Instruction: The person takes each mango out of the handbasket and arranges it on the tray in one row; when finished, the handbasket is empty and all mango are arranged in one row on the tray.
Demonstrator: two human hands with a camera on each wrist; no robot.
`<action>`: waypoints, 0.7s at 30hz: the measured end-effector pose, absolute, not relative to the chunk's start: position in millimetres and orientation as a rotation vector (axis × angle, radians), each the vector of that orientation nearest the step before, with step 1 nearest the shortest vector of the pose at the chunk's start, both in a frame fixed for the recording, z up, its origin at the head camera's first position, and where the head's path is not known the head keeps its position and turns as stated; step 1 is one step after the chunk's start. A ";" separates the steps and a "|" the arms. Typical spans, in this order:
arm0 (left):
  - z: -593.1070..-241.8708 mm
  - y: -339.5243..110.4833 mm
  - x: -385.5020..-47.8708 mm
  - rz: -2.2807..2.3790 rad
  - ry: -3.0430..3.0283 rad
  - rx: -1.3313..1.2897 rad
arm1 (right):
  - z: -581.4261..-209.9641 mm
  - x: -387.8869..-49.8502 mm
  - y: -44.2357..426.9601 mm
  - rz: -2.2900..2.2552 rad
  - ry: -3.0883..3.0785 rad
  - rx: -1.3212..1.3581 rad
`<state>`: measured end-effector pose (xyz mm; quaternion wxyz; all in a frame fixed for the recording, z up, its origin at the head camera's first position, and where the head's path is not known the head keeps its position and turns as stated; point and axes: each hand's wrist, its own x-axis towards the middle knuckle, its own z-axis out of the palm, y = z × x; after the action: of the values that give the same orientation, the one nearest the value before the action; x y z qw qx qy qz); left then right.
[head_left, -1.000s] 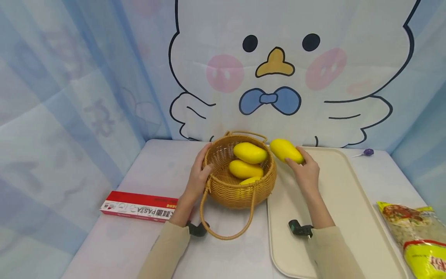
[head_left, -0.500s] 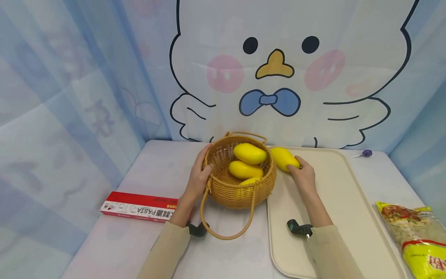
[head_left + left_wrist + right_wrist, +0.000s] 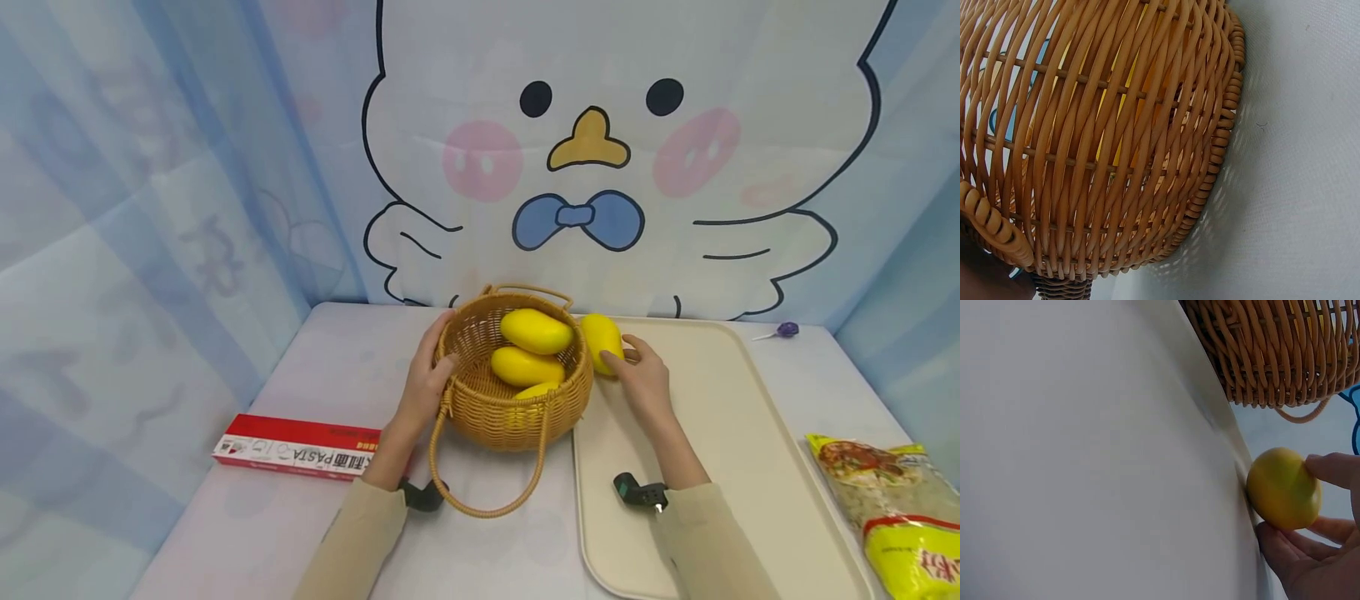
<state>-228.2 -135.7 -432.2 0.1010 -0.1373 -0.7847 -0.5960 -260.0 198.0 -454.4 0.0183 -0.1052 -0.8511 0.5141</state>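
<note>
A wicker basket (image 3: 517, 417) with its front handle hanging down holds several yellow mangoes (image 3: 536, 331). The left hand (image 3: 426, 379) grips the basket's left rim, thumb over the edge; the left wrist view is filled by the woven side (image 3: 1110, 125). To the right of the basket, at the far left corner of the beige tray (image 3: 720, 400), the right hand (image 3: 643, 375) holds another mango (image 3: 601, 342) between thumb and fingers. In the right wrist view that mango (image 3: 1283, 489) is at the tray's edge, pinched by the right hand (image 3: 1322, 550).
A red and white pasta box (image 3: 300, 446) lies left of the basket, partly behind the left forearm. A purple lollipop (image 3: 787, 330) lies beyond the tray's far right corner, and a yellow food bag (image 3: 892, 508) is at the right. A printed curtain stands behind the table.
The right hand has moved left and down with its mango, which has turned and come lower beside the basket, from above the rim's right side. The left hand keeps its grip.
</note>
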 end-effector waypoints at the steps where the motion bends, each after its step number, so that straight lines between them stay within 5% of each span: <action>1: -432.4 -135.9 -228.1 -1.760 -2.317 -0.407 | -454.3 -260.1 197.7 1.596 -2.645 -0.322; 21: -431.4 -137.1 -230.0 -1.787 -2.352 -0.376 | -453.9 -258.0 198.5 1.527 -2.627 -0.291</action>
<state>-230.0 -137.1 -431.4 0.0822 -0.1257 -0.7872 -0.5981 -258.0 198.5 -453.9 0.0444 -0.0953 -0.8598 0.4997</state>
